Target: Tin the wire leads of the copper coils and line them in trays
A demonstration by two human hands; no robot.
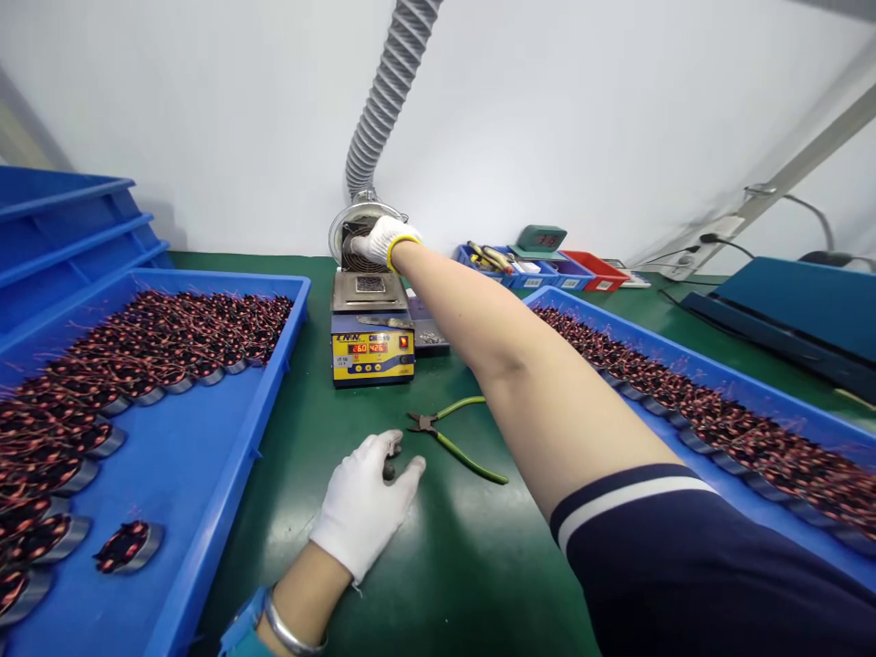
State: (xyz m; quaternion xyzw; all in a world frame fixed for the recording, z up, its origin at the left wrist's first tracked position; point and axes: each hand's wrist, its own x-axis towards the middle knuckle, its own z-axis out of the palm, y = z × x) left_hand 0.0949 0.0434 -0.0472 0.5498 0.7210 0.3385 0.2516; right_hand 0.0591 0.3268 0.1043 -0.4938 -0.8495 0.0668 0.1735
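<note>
My left hand [368, 504], in a white glove with darkened fingertips, is low over the green table with thumb and fingers apart. Just right of its fingertips lie green-handled cutting pliers [425, 422], jaws spread. My right hand [383, 242], also in a white glove, reaches far forward to the round fume hood [335, 239]. Its fingers are at the hood's dark opening and partly hidden, so whether they grip anything is unclear. Below that hand stands a yellow-fronted solder pot [373, 358] with lit red digits and a small square of solder [370, 285] on top.
A blue tray [264, 401] at left holds many round parts with red wires [130, 545]. Another blue tray [684, 374] of such parts is at right. Stacked blue bins [75, 228], a grey hose [383, 100], small tool boxes [540, 276] and a red bin [594, 272] stand behind.
</note>
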